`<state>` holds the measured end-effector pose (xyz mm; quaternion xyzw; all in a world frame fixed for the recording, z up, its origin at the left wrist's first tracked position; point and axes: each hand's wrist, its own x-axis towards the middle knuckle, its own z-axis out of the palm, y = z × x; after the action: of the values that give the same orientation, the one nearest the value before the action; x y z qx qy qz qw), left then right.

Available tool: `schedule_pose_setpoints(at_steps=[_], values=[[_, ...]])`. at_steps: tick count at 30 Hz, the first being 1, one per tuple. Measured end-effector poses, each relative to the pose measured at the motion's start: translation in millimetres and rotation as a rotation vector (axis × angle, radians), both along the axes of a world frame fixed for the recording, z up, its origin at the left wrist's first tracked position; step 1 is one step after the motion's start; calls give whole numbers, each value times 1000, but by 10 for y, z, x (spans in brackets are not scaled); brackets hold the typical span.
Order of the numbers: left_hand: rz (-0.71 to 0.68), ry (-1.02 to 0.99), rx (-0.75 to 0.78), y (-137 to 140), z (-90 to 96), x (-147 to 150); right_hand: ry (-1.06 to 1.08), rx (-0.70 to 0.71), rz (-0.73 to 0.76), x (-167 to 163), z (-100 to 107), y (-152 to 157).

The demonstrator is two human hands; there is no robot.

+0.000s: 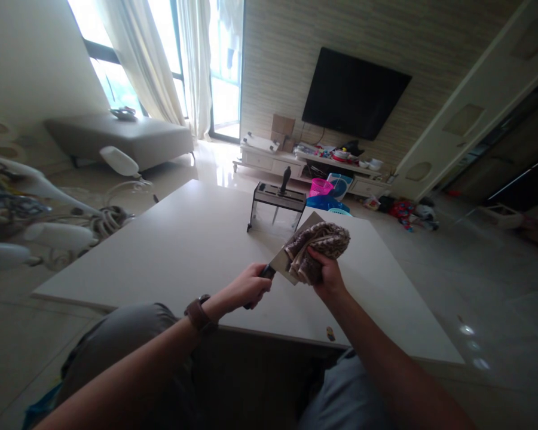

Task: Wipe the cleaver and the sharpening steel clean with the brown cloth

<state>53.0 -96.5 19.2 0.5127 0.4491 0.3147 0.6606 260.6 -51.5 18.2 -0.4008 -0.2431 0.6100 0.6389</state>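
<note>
My left hand (252, 285) is closed around the black handle of a broad-bladed knife (280, 264). The blade points up and to the right above the white table. In my right hand (330, 276) is a bunched brown patterned cloth (326, 242), gripped with the thumb on top. The cloth lies against the blade and hides much of it; a corner of metal shows beyond its upper edge. Behind the knife stands a clear-sided knife block (275, 209) with a black frame, and one black handle sticks up from its top.
The white table (174, 251) stretches before me, with a small yellow-and-dark item (330, 333) near its front edge. Beyond the far edge are a pink basket (320, 187) and a blue plastic thing (325, 203). White lamp parts and cables (112, 221) lie at the left.
</note>
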Motion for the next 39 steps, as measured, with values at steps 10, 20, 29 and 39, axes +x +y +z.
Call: schedule_pose_setpoints(at_steps=[10,20,29,39], values=[[-90,50,-9,-20,107,-44,9,99,-43,569,271,245],[45,-34,27,-40,100,6,38,74,23,82,187,4],[156,-103,-12,-10,21,46,-137,8,101,-250,7,-208],[159,-176,93,-6,110,31,-241,103,6,-14,235,-166]])
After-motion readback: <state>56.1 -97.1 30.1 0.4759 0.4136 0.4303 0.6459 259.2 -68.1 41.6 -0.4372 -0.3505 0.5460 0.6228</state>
